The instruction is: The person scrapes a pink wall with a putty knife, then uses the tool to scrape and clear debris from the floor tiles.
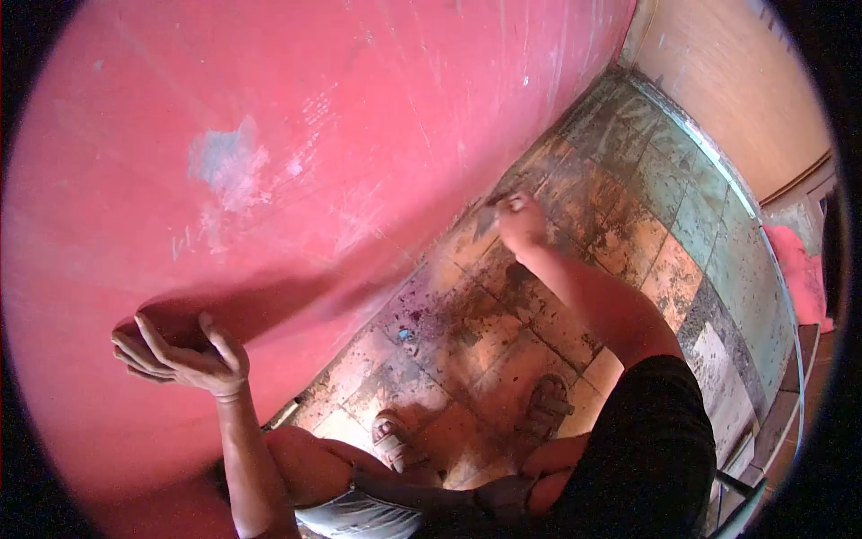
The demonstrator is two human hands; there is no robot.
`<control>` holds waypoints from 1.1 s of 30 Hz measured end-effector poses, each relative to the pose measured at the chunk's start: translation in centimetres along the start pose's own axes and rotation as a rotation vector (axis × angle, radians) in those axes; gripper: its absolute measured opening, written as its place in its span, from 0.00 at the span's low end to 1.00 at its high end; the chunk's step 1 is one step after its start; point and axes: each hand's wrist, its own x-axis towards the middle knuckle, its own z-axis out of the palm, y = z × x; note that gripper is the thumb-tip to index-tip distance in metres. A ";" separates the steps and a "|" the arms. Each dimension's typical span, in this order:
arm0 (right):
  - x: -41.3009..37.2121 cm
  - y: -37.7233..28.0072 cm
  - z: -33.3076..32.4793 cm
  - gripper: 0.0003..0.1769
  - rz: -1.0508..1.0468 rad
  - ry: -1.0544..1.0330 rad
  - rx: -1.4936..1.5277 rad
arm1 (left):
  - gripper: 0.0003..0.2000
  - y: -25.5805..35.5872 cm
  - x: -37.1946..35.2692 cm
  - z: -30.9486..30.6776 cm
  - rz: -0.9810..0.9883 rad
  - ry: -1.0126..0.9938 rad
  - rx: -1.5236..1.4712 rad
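Observation:
My left hand (184, 357) is open, its fingers spread and slightly curled, against or just in front of the pink-red wall (377, 99); its shadow falls on the wall. My right hand (523, 225) is closed and reaches out low over the tiled floor, near the foot of the wall. A small, dark, flat tool that looks like a scraper (486, 220) sticks out from its fingers towards the wall; its handle is hidden in the grip. A bare grey-white patch (224, 160) and scratch marks show on the wall.
Dirty floor tiles (467, 296) carry dark stains and crumbs, with a small blue scrap (404, 334) among them. My sandalled feet (388, 440) stand below. A tan wall (727, 99) meets the pink-red one at the far corner. Red cloth (797, 269) lies at the right.

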 end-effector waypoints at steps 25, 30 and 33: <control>1.5 7.4 9.3 0.06 -0.091 0.101 0.173 | 0.39 0.4 -0.6 0.7 0.006 0.015 -0.040; 0.1 5.7 1.6 0.07 0.220 -0.301 0.321 | 0.38 1.1 0.0 0.1 -0.050 0.008 -0.114; -2.2 5.5 0.5 0.14 0.269 -0.406 -0.076 | 0.39 3.1 1.4 -0.9 -0.185 -0.065 -0.225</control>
